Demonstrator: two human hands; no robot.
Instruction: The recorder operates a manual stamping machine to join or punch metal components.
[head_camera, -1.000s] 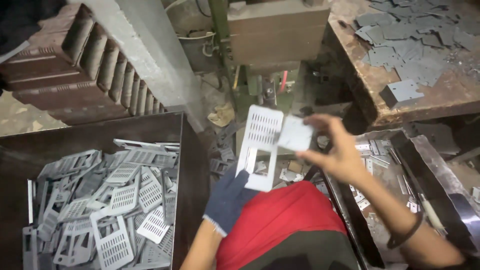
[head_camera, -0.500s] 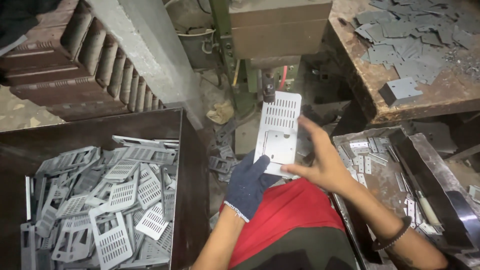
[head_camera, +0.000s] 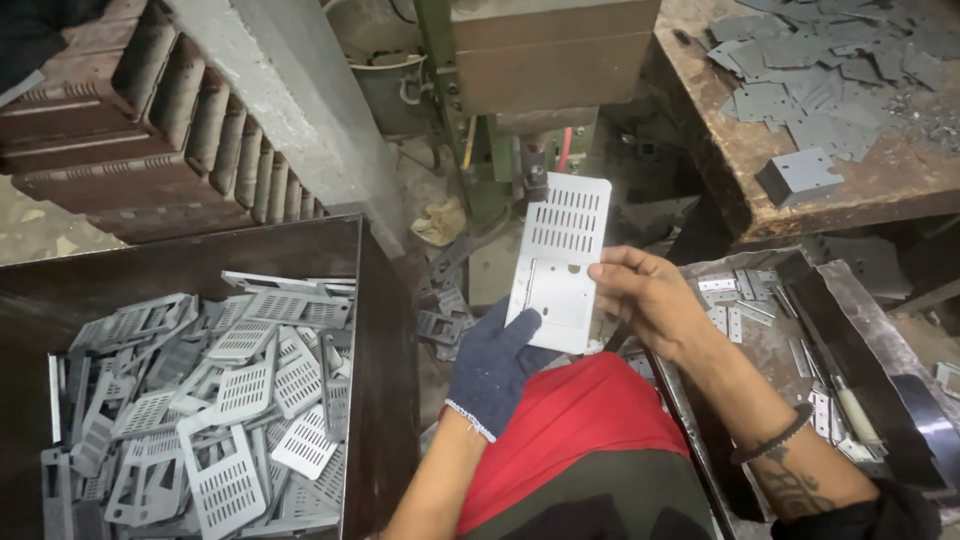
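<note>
Both hands hold one flat grey metal plate (head_camera: 556, 262) with rows of slots in its upper half, upright in front of me. My left hand (head_camera: 494, 366), in a dark blue knit glove, grips its lower left edge. The bare right hand (head_camera: 647, 296) pinches the plate's right edge at mid height. Below the hands lies my lap in red cloth (head_camera: 580, 440). Straight beyond the plate stands a green press machine (head_camera: 500, 120).
A dark bin (head_camera: 380, 330) at left holds several slotted metal plates (head_camera: 210, 400). A metal tray (head_camera: 850, 330) at right holds small flat pieces and tools. A worn wooden bench (head_camera: 740, 150) at upper right carries grey cut-outs. Scrap litters the floor.
The plate was turned from an angled, folded-looking pose to flat and upright, and lifted slightly toward the machine. The right hand moved from its top corner to its right edge.
</note>
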